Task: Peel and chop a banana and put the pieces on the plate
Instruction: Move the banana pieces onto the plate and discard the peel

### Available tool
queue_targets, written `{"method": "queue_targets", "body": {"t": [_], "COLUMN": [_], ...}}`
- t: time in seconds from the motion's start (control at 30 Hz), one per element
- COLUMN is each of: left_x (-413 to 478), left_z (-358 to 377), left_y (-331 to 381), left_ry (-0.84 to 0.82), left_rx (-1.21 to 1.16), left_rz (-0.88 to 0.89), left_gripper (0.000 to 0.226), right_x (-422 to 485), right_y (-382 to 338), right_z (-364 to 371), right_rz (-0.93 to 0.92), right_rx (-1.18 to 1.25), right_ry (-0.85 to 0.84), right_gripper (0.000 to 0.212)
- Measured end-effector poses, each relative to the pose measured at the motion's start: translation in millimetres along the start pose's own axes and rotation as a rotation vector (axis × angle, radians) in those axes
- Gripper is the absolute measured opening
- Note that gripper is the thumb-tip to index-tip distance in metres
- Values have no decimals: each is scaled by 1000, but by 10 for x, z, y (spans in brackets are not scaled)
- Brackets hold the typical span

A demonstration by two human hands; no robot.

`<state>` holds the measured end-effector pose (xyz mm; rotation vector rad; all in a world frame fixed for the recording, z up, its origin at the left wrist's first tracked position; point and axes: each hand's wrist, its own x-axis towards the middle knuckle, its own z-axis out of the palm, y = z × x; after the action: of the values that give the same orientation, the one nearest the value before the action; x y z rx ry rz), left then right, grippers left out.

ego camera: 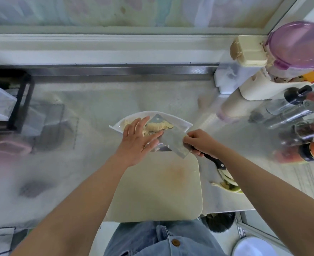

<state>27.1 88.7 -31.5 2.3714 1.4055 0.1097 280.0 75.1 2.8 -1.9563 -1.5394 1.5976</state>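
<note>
A white plate (pixel 182 123) sits on the counter just beyond the beige cutting board (pixel 159 187). Pale banana pieces (pixel 157 126) lie on the flat cleaver blade (pixel 172 139), which is held over the plate, and more pieces lie on the plate behind my left hand. My right hand (pixel 201 142) grips the cleaver's black handle (pixel 215 161). My left hand (pixel 138 140) is flat with straight fingers, touching the pieces on the blade. The banana peel (pixel 228 182) lies on the counter right of the board.
Spice bottles and shakers (pixel 298 115) and stacked containers with a purple lid (pixel 298 47) crowd the right side. A black rack with a clear bin (pixel 6 106) stands at the left. A bin (pixel 218 221) sits below the counter edge.
</note>
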Motion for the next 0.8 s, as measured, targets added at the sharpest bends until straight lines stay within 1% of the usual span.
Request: {"method": "queue_targets", "body": {"t": [0.07,0.2,0.33,0.5,0.6,0.8], "left_x": [66,166,214,225,224,129], "left_z": [3,2,18,55,69,53], "left_y": [-41,-88,-92,-59,-32,145], "left_ry": [-22,-33,-47,-21,14,116], "left_rx": [0,-32,-1,41,14,-48], "left_rz": [-1,-30,-50,-114,-119,-28], "left_gripper": [58,64,73,66,62,54], "right_x": [-2,-15,-68,-173,-225,-199], "right_y": [-5,28,87,172,214,261], "right_z": [-16,-29,-66,-114,-138,-76], "right_rz": [4,43,65,79,74,16], "right_rx": [-8,13,35,56,63,72], "right_ry": [0,-11,-4,28,55,157], "right_gripper": [27,24,25,27,31,30]}}
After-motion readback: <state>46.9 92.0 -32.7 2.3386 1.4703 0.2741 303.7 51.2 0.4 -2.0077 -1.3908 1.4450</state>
